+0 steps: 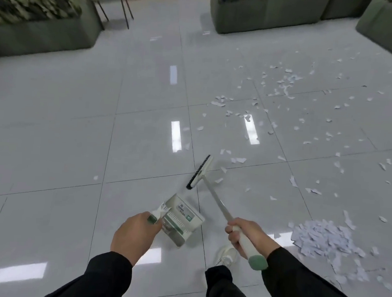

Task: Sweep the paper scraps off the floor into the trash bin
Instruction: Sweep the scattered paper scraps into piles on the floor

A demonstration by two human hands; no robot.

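Right hand (242, 236) wraps the long white broom's (212, 195) handle; left hand (135, 232) grips the white-and-green plastic dustpan (181, 218). Torn white paper scraps (322, 236) piled on the glossy grey tile floor (76, 141) right of the broom, more scattered beyond.

Grey-green planter boxes (265, 17) with foliage line the top of the frame, one large planter (43, 35) at upper left. Thin dark chair legs (125, 8) stand between them on glossy pale tiles (54, 128).

White paper scraps (322, 236) heaped right, others scattered across floor (77, 122), apparently torn.
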